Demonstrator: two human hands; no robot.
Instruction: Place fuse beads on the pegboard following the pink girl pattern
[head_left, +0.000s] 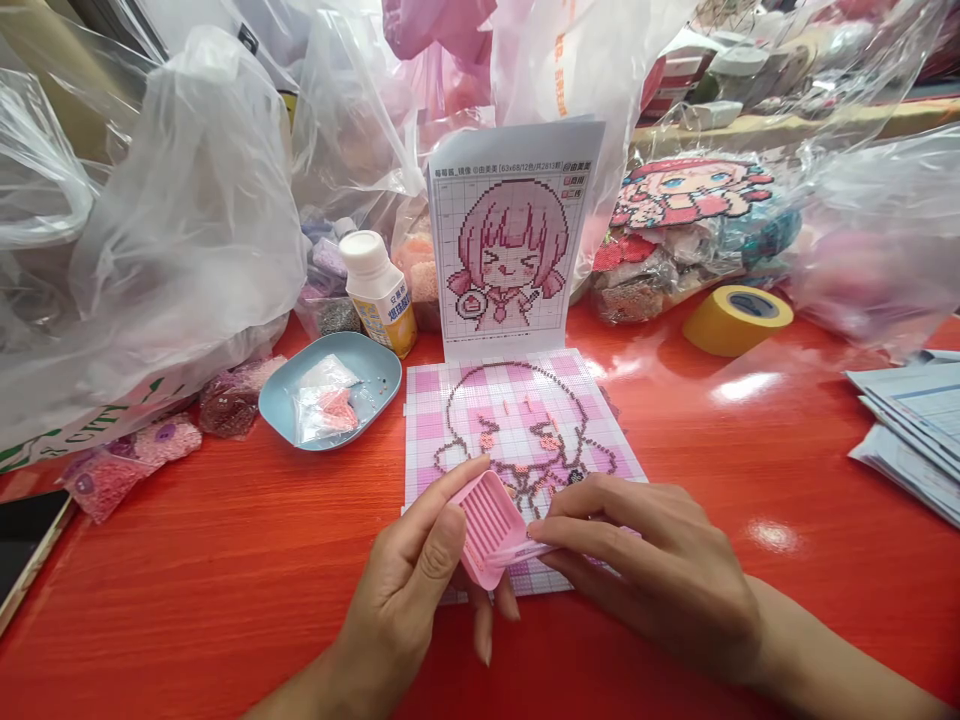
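Observation:
My left hand (405, 580) is closed around a small pink ribbed bead tray (489, 520), tilted, with a few small orange-pink beads near its lower edge. My right hand (660, 570) is closed at the tray's right corner, pinching a slim pale-pink tool (529, 549) whose exact kind I cannot make out. Below both hands lies a pink-and-white checked pegboard (431, 480), partly covered by them. Dark beads outline a figure's head on it, and orange-pink beads fill small patches. Behind the board stands a printed pattern sheet (510, 250) of a pink-haired character.
A blue dish (382, 400) holds small bead bags, with a white-capped bottle (375, 285) behind it. Bead bags (112, 475) and a phone (30, 545) lie left. Yellow tape (720, 335) and papers (915, 420) are right. Plastic bags (195, 200) crowd the back.

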